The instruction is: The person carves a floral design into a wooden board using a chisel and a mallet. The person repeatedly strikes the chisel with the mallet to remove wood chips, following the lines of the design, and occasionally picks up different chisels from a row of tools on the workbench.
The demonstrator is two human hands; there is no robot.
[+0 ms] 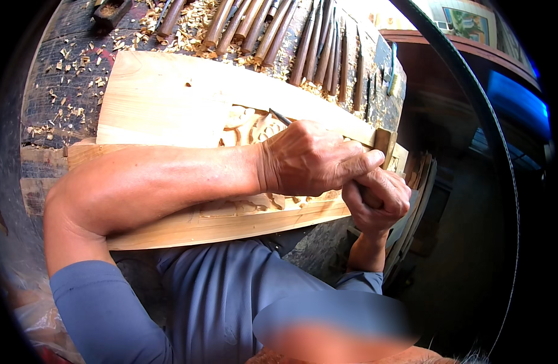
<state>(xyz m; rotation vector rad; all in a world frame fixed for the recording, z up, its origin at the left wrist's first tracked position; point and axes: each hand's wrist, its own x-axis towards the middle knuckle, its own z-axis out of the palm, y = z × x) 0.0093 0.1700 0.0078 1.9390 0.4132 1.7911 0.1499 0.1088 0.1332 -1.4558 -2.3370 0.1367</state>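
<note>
My left hand (309, 159) is closed around a carving chisel (281, 117), whose dark metal blade points to the upper left. Its tip meets the leafy relief (245, 124) cut into a pale wooden board (164, 100). My left forearm lies across the board. Just right of it, my right hand (381, 199) is closed on a brown wooden tool (385, 144); a blocky end of it stands up beside my left thumb. Its exact kind is partly hidden by my fingers. The two hands touch at the left thumb.
Several wooden-handled chisels (315, 51) lie in rows beyond the board, among wood shavings (73, 67). A small brush (393, 82) is at the bench's far right. Thin wooden slats (415, 209) stand right of the bench (42, 91). A dark strap (473, 85) crosses the right side.
</note>
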